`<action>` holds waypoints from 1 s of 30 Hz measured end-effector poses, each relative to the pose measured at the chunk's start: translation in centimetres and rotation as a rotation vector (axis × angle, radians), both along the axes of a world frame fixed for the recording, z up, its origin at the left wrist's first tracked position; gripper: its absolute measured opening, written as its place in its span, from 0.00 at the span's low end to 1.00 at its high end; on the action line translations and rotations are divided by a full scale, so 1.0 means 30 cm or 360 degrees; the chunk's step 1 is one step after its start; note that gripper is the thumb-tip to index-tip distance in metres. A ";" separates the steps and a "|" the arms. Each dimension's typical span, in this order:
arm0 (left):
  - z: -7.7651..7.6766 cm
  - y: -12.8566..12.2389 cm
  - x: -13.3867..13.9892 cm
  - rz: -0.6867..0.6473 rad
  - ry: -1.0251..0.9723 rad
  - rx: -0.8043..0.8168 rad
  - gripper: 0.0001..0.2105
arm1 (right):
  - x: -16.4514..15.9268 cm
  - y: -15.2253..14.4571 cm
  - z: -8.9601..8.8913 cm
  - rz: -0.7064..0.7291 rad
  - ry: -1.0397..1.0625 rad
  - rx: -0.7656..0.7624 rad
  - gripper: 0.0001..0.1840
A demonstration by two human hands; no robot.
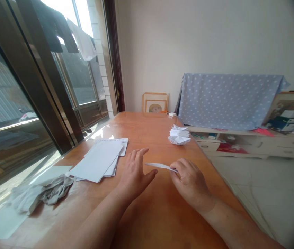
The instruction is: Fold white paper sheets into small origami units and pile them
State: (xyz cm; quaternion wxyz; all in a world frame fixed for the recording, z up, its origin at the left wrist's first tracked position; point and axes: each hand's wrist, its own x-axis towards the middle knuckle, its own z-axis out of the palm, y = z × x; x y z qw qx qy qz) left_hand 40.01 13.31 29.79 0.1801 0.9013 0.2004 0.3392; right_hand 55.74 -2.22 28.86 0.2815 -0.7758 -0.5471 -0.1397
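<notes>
My right hand (189, 181) pinches one end of a narrow piece of folded white paper (161, 166) above the wooden table (147, 221). The paper's free end points left, into the gap between thumb and fingers of my left hand (136, 169). That hand is open, its fingers spread and holding nothing; whether the paper's tip touches it I cannot tell. Farther back on the right stands a stack of folded white paper pieces (179, 135). A pile of flat white sheets (97, 160) lies to the left of my left hand.
A crumpled grey cloth (55, 189) and loose pale sheets (2, 223) lie at the table's left. A small white box (172, 114) sits at the far edge. Glass doors (19, 79) run along the left; a low cabinet (268, 143) stands at the right.
</notes>
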 end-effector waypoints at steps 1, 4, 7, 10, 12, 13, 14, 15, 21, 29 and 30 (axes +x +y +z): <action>0.004 -0.004 -0.001 -0.0048 0.0078 0.0050 0.25 | -0.006 0.000 0.003 0.0001 -0.0068 -0.0052 0.08; 0.008 -0.017 0.000 -0.0227 0.0397 0.0087 0.13 | -0.021 -0.004 0.001 0.0041 -0.0188 -0.0239 0.08; -0.003 -0.029 0.005 -0.0373 0.0666 0.0070 0.12 | -0.025 -0.018 -0.011 0.0131 -0.0193 -0.0445 0.11; -0.019 -0.036 0.006 -0.0455 0.0784 0.0029 0.09 | -0.022 -0.038 -0.018 0.0227 -0.0126 -0.0644 0.11; -0.024 -0.035 0.003 -0.0490 0.0815 -0.0031 0.08 | -0.018 -0.051 -0.014 0.0270 -0.0075 -0.0713 0.10; -0.023 -0.034 0.000 -0.0507 0.0826 -0.0065 0.08 | -0.015 -0.056 -0.009 0.0288 -0.0045 -0.0724 0.09; -0.021 -0.031 -0.002 -0.0520 0.0834 -0.0096 0.08 | -0.012 -0.061 -0.003 0.0307 -0.0007 -0.0722 0.08; -0.018 -0.028 -0.005 -0.0527 0.0838 -0.0126 0.08 | -0.008 -0.063 0.003 0.0324 0.0043 -0.0715 0.07; -0.011 -0.009 -0.008 -0.0490 0.0790 -0.0323 0.08 | 0.039 -0.041 0.005 0.0327 0.0540 -0.0681 0.11; -0.060 0.001 0.012 -0.0284 0.0678 -0.0379 0.07 | 0.074 -0.019 -0.036 0.0140 0.0647 -0.0683 0.10; -0.065 0.005 0.014 -0.0264 0.0663 -0.0385 0.08 | 0.073 -0.019 -0.037 0.0123 0.0638 -0.0694 0.10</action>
